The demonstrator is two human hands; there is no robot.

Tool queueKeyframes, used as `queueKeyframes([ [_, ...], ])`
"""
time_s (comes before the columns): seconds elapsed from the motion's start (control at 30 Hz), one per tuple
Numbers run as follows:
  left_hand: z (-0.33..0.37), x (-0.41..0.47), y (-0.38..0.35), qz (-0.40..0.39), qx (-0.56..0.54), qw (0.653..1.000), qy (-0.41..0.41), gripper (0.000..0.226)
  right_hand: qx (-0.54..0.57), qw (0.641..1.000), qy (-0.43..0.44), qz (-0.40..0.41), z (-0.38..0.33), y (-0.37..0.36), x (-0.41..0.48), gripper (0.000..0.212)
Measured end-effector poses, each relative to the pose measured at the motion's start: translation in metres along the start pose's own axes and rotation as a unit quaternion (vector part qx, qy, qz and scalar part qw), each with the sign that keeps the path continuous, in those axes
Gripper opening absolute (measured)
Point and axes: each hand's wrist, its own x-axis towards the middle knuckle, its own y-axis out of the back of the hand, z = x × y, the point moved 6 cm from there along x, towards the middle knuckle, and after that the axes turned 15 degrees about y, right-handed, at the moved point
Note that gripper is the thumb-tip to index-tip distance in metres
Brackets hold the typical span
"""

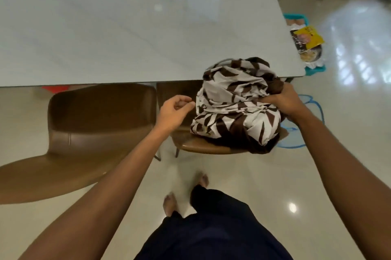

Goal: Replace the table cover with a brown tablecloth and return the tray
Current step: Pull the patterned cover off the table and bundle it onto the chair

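A bunched brown-and-white patterned cloth (234,103) lies heaped on the seat of a brown chair (203,146) at the table's near right corner. My right hand (285,101) grips the cloth at its right side. My left hand (175,111) hovers just left of the heap, fingers loosely curled and holding nothing. The glossy white table top (127,27) is bare. A teal tray (306,46) with food packets sits on the floor beyond the table's right edge.
A second brown chair (84,132) stands to the left, pulled out from the table. A blue wire-framed basket (304,122) rests on the floor behind the cloth. My bare feet (186,192) stand on shiny tiled floor.
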Motion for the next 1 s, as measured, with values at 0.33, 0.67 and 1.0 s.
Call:
queueKeyframes([
  [0.33, 0.056, -0.040, -0.238, -0.154, 0.396, 0.900, -0.094, 0.031, -0.100, 0.945, -0.168, 0.261, 0.162, 0.241, -0.109, 0.058],
  [0.67, 0.062, 0.010, -0.430, -0.116, 0.439, 0.889, -0.060, 0.030, -0.058, 0.900, -0.229, 0.367, 0.281, 0.354, -0.120, 0.066],
  [1.0, 0.005, 0.137, -0.500, -0.106, 0.298, 0.929, 0.192, 0.016, -0.177, 0.936, -0.111, 0.284, 0.325, 0.342, 0.023, 0.056],
])
